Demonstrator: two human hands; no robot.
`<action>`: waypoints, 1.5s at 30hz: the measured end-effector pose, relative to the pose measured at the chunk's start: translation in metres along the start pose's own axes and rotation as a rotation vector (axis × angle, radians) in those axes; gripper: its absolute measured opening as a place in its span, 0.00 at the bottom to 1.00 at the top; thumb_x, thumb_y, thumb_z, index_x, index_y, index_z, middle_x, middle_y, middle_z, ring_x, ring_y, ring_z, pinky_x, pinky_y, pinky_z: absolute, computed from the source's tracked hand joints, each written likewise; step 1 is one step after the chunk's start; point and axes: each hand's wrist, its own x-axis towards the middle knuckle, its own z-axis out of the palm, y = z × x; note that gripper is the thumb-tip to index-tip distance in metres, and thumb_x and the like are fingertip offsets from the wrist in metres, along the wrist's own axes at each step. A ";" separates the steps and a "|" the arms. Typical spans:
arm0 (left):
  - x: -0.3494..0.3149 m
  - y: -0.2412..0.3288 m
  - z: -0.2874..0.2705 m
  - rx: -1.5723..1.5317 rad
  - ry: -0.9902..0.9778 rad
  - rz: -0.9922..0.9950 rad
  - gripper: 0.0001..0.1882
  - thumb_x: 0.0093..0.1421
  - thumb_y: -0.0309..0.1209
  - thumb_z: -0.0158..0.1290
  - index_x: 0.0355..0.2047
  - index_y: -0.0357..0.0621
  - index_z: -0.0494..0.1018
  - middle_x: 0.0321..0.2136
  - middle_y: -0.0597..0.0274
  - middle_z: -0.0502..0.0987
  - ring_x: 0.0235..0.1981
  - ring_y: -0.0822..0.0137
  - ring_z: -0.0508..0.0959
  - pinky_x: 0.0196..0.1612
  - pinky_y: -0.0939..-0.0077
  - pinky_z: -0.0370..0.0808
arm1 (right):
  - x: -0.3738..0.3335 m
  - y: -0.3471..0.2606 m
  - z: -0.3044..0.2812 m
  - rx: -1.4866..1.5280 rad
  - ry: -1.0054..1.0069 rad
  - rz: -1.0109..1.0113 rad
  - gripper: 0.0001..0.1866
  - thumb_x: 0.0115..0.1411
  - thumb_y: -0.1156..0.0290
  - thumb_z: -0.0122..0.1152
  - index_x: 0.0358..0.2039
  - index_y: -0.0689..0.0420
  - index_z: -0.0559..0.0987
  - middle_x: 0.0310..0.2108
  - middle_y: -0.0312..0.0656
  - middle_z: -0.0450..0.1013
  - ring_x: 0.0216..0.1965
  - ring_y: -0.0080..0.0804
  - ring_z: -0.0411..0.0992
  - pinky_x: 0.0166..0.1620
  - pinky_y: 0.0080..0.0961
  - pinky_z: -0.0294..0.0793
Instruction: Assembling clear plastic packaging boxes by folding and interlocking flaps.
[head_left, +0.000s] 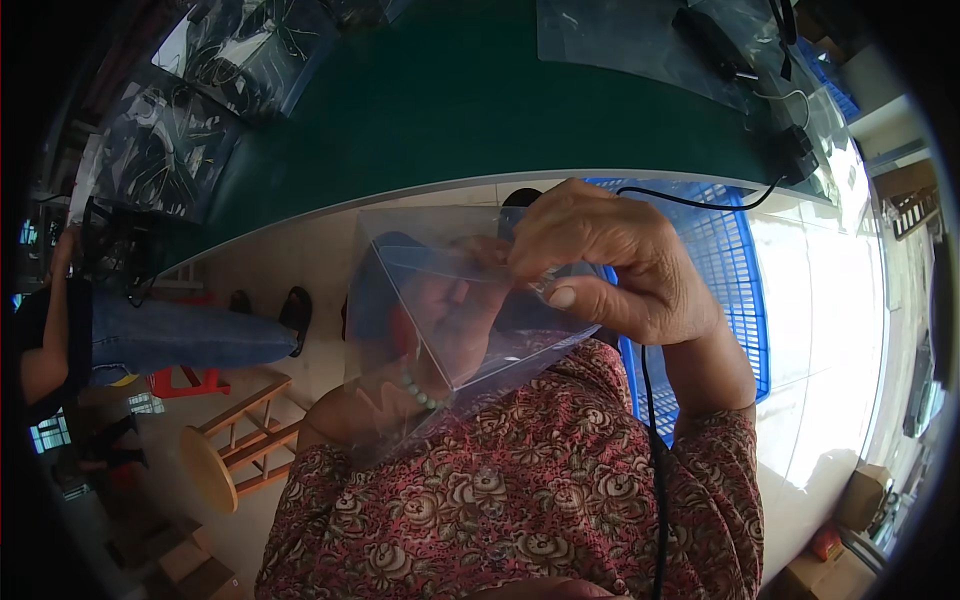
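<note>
A clear plastic box (500,365) with sharp folded edges is held up in front of my body, tilted. Through its see-through walls shows my left hand (462,305), its fingers closed about the box on the far side, with a green bead bracelet (418,388) at the wrist. My right hand (610,262) pinches a clear flap at the upper right edge of the box between thumb and curled fingers. Reflections on the plastic blur part of the left fingers.
A green table (420,110) curves across ahead, with bags of cables (165,150) at left and a black adapter (797,153) at right. Below the table stands a blue basket (735,270). A wooden stool (215,465) and a seated person's leg (190,330) are at left.
</note>
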 end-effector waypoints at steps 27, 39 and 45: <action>0.003 0.000 0.020 0.002 -0.138 0.086 0.11 0.72 0.26 0.49 0.53 0.37 0.71 0.46 0.57 0.77 0.48 0.70 0.77 0.54 0.72 0.74 | -0.010 0.003 -0.008 0.427 0.007 0.601 0.12 0.39 0.79 0.78 0.23 0.52 0.82 0.51 0.39 0.71 0.56 0.33 0.67 0.61 0.36 0.61; 0.001 0.000 0.014 -0.197 -0.182 0.028 0.12 0.73 0.26 0.47 0.54 0.36 0.70 0.49 0.55 0.76 0.52 0.65 0.76 0.61 0.65 0.70 | -0.025 0.021 -0.010 0.577 -0.104 0.342 0.08 0.58 0.70 0.71 0.37 0.53 0.81 0.55 0.41 0.66 0.63 0.33 0.59 0.64 0.36 0.58; -0.002 -0.008 0.012 -0.097 -0.201 0.082 0.13 0.72 0.23 0.46 0.56 0.39 0.68 0.51 0.55 0.74 0.53 0.64 0.75 0.62 0.63 0.71 | -0.025 0.017 -0.014 0.506 -0.116 0.323 0.09 0.59 0.69 0.71 0.39 0.54 0.81 0.58 0.43 0.64 0.63 0.35 0.59 0.64 0.38 0.59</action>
